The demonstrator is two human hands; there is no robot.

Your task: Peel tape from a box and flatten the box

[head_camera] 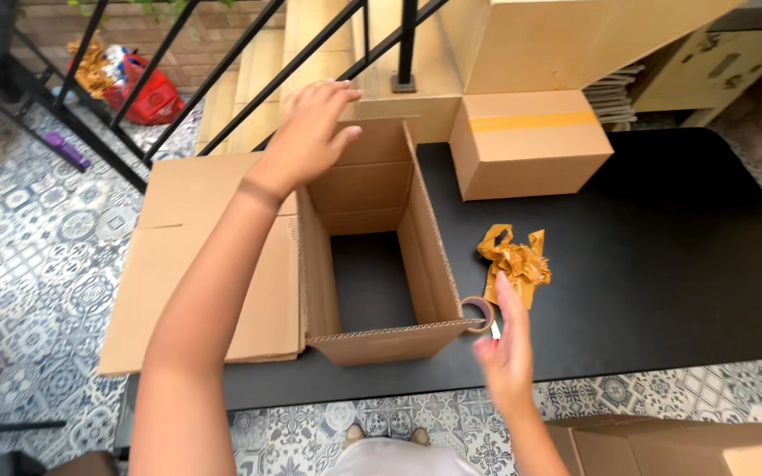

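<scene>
An open cardboard box (425, 238) stands on a black table (663, 264), its inside bare. My left hand (310, 128) reaches over the box's far left corner, fingers spread, touching or just above the far flap. My right hand (506, 348) hovers by the box's near right corner with fingers apart, right next to a roll of brown tape (478, 313) that leans against the box wall. A crumpled wad of used brown tape (513, 260) lies on the table just beyond my right hand.
A sealed cardboard box (526, 145) sits at the table's far side. Flattened cardboard (187, 256) lies left of the open box. Black railing (222, 70) and steps stand behind. Another carton (690, 445) is at the lower right on the patterned tile floor.
</scene>
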